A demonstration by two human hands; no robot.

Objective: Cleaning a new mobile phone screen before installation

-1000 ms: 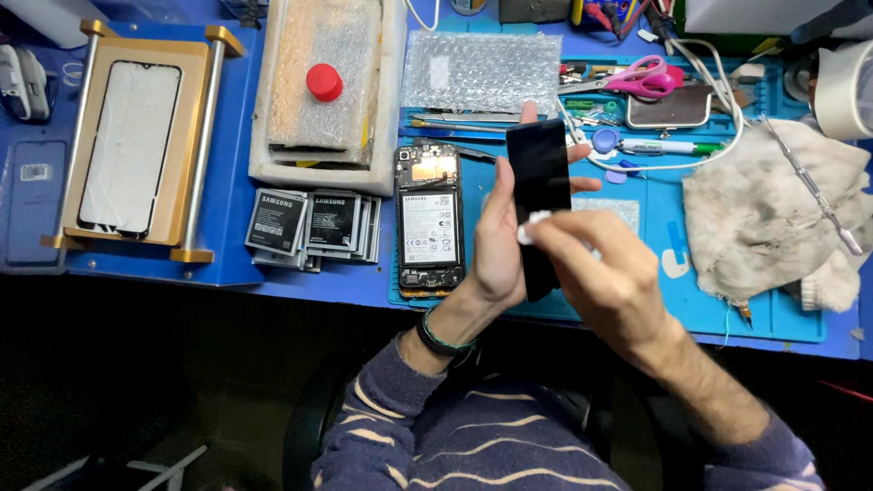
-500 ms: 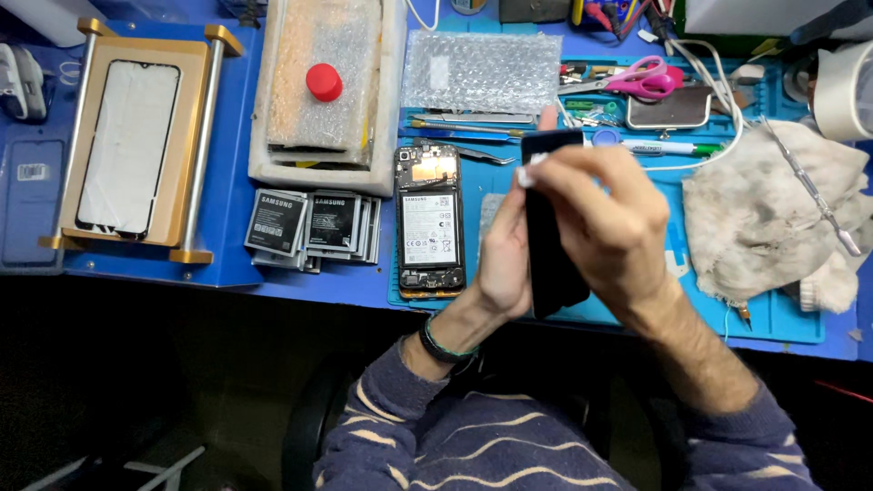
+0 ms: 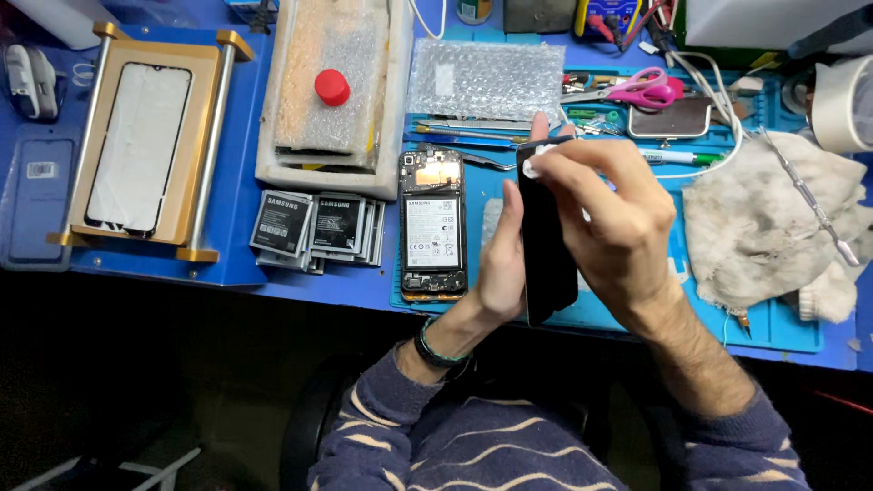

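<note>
My left hand (image 3: 502, 264) holds a black phone screen panel (image 3: 544, 245) upright on edge above the blue mat (image 3: 637, 314). My right hand (image 3: 609, 223) pinches a small white wad (image 3: 535, 164) and presses it against the panel's top end. An opened phone (image 3: 433, 223) with its battery showing lies flat just left of my left hand. A stack of phone batteries (image 3: 314, 227) sits further left.
A gold-framed jig holding a screen (image 3: 141, 145) stands at the left. A white foam tray with a red cap (image 3: 332, 86) and a bubble-wrap piece (image 3: 482, 80) lie at the back. Pink-handled scissors (image 3: 637, 89), tools, a dirty cloth (image 3: 773, 223) and a tape roll (image 3: 841, 100) are at the right.
My right hand has slid the white wad up the black panel, from its lower middle to its top end. The left hand has kept holding the panel.
</note>
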